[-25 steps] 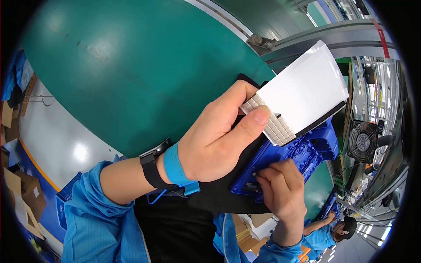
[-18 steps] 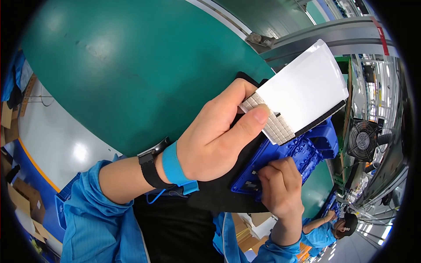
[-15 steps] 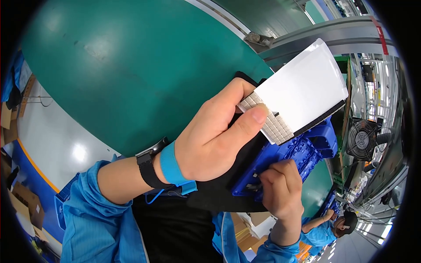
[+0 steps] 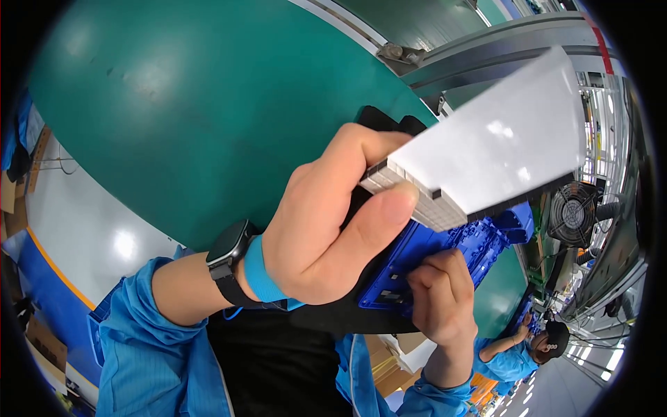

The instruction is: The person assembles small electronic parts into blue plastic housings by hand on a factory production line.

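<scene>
My left hand (image 4: 319, 222) grips a white backing sheet (image 4: 514, 132) by its near edge, thumb on top. Small greyish square pads (image 4: 445, 214) sit in tight rows along that edge, and a dark strip runs down one side. Beneath the sheet lies a blue moulded plastic housing (image 4: 385, 285) with ribs and recesses, partly covered by the sheet and my hands. My right hand (image 4: 445, 295) is at the housing, its fingers curled and pressed together; whatever is between the fingertips is hidden.
The housing rests on a black mat (image 4: 333, 323) over a green worktop (image 4: 174, 118). Black objects (image 4: 379, 118) stick out behind my left hand. A metal rail (image 4: 500, 38) crosses the far right, with a round fan (image 4: 574, 213) nearby. Another person (image 4: 511, 358) works at lower right.
My left hand has tilted the sheet, so it appears more edge-on and its far corner sits higher and further right. My right hand has barely moved.
</scene>
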